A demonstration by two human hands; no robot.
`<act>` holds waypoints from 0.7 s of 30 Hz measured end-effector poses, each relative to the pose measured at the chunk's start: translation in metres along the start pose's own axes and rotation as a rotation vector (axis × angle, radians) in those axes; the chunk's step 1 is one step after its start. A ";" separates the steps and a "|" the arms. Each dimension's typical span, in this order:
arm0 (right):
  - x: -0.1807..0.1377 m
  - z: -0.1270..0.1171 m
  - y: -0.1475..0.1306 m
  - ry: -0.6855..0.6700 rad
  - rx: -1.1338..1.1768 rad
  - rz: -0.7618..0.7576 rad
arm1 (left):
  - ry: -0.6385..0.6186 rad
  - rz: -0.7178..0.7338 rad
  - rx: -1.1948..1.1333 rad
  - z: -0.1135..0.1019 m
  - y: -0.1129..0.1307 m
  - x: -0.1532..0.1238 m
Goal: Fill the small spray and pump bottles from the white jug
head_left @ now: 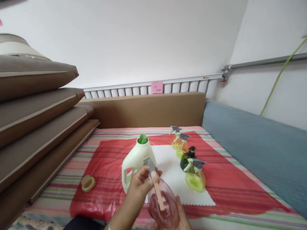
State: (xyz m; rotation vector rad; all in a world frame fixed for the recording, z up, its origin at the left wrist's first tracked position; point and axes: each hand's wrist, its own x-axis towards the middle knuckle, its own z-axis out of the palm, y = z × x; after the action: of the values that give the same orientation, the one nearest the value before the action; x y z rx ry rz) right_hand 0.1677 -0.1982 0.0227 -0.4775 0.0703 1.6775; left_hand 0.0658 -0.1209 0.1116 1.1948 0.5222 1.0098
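Note:
A translucent pink spray bottle (168,202) is tilted in front of me, its grey and peach trigger head pointing up and to the left. The fingers of my left hand (138,185) are closed round that head. Around the lower body of the same bottle my right hand (183,219) is wrapped, partly hidden behind it. Just beyond my left hand stands a pale green detergent jug (137,154) with a handle and an uncapped green spout. A pale round cap (87,183) lies to the left.
On the right of a white sheet (171,176) stand a yellow-green spray bottle (196,180), a dark green pump bottle (185,162) and two orange-yellow spray bottles (184,148). Red plastic (231,184) lies beneath. Stacked brown cushions (30,117) rise at left; a blue padded side (255,142) borders the right.

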 end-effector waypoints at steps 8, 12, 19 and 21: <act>-0.009 0.006 0.002 0.031 -0.062 -0.068 | -0.079 -0.101 0.020 -0.003 0.007 -0.004; -0.006 0.000 0.005 0.020 -0.090 -0.061 | -0.051 -0.001 0.056 -0.003 0.004 -0.002; 0.008 -0.016 0.010 0.122 -0.063 -0.207 | 0.155 0.055 0.021 0.009 -0.004 -0.008; 0.009 -0.018 0.010 0.131 -0.038 -0.181 | 0.091 0.026 0.029 0.005 -0.004 -0.009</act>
State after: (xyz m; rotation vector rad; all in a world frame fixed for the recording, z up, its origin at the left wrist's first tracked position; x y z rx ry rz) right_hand 0.1619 -0.1974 0.0009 -0.6044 0.0884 1.4720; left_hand 0.0669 -0.1310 0.1080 1.1885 0.5959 1.0856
